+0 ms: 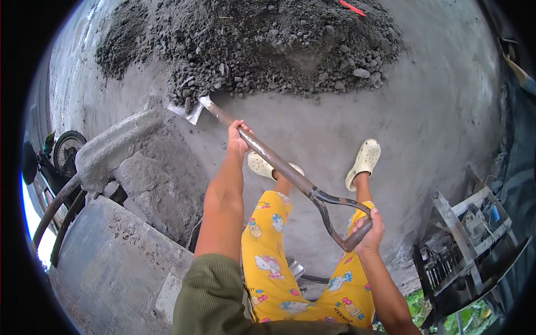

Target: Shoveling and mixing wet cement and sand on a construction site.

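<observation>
- A shovel (279,164) is held with both hands, its shaft running diagonally from the lower right towards the upper centre of the frame.
- The left hand (238,138) is wrapped round the middle of the shaft, fingers closed on it.
- The right hand (369,231) is closed on the D-shaped grip at the lower right end.
- The shovel blade (190,109) is seen at the near edge of the gravel pile (251,42), which fills the top of the frame.
- Two pale clogs (364,162) are planted on the concrete floor (435,111) below the pile.
- A cement-coated mixer drum (117,268) is seen at the lower left.
- A metal rack (463,245) stands at the lower right.
</observation>
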`<state>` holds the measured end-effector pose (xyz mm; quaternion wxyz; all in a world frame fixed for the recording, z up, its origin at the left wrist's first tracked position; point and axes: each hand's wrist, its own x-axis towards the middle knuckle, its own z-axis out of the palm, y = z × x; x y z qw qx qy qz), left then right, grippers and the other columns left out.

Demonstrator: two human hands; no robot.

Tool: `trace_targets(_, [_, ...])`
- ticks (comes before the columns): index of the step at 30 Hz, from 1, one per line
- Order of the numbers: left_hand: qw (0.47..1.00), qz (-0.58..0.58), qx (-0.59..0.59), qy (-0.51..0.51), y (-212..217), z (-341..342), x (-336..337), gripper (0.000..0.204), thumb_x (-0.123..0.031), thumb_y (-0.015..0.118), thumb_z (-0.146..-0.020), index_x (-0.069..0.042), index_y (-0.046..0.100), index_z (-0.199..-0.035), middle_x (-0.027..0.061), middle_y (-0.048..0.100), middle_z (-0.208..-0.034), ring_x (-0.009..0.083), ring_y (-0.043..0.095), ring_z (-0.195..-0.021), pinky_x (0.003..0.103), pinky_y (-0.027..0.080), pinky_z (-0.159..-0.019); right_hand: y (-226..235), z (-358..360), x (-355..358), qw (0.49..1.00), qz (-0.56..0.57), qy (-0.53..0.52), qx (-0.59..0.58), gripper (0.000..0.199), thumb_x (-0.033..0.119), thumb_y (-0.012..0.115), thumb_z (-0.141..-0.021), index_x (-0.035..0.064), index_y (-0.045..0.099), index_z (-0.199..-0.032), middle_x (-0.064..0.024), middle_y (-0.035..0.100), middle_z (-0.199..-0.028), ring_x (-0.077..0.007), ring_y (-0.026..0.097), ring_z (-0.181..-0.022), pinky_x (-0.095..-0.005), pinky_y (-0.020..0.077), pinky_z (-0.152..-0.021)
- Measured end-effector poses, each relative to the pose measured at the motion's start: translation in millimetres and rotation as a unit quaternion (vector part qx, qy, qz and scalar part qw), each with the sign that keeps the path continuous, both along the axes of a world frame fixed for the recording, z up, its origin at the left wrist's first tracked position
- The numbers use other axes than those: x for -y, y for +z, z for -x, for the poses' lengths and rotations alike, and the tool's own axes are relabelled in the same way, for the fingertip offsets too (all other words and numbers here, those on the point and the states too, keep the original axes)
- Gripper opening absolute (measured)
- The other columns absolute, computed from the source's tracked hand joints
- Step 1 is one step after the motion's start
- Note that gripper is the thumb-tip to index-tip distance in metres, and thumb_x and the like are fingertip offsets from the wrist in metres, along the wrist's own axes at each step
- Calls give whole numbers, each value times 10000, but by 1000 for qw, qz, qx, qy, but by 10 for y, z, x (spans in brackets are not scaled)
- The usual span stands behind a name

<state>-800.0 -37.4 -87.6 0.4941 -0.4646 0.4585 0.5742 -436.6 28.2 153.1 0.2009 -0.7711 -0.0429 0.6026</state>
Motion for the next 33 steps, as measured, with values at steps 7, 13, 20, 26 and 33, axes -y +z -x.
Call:
trace_targets(7, [975, 108, -171, -96, 744, 996, -386, 143, -118, 564, -682, -104, 439, -614, 6, 451, -530, 119, 460, -456, 267, 404, -425, 24, 618, -20, 974, 179, -57, -129, 353, 465, 514, -681, 141, 394, -606, -15, 399, -491, -172, 419, -421, -310, 346, -428])
trace_targets(13, [805, 229, -444, -320, 1699, 2018, -994, 128, -136, 579, -711, -48, 488, -728, 34, 469, -586, 160, 466, -477, 302, 421, -450, 254, 1351, -209, 844, 408, -166, -305, 255, 357, 463, -771, 140, 434, -639, -3, 412, -495, -131, 429, -441, -293, 385, -427])
trace_targets(20, [854, 190, -421, -240, 2157, 1366, -970, 220, -233, 592, -739, -44, 484, -774, 65, 497, -607, 187, 489, -522, 313, 442, -493, 468, 655, -596, 884, 326, -98, -320, 377, 498, 517, -737, 137, 417, -693, -1, 422, -524, -156, 441, -460, -311, 391, -456])
trace_targets(26, [992, 43, -97, -66, 1703, -1236, -570, 193, -206, 556, -718, -75, 457, -618, 65, 486, -608, 198, 486, -587, 355, 434, -630, 777, -1577, -857, 985, 128, 11, -112, 350, 474, 471, -784, 145, 417, -679, -6, 432, -491, -135, 452, -394, -275, 390, -370])
trace_targets(33, [982, 29, 188, 21, 1690, -4171, -919, 226, -207, 586, -675, -118, 429, -539, 16, 426, -508, 164, 436, -500, 320, 415, -545, 2303, -3519, -1156, 973, -73, 141, 169, 273, 366, 464, -820, 112, 382, -765, -17, 376, -457, -112, 386, -323, -228, 352, -305])
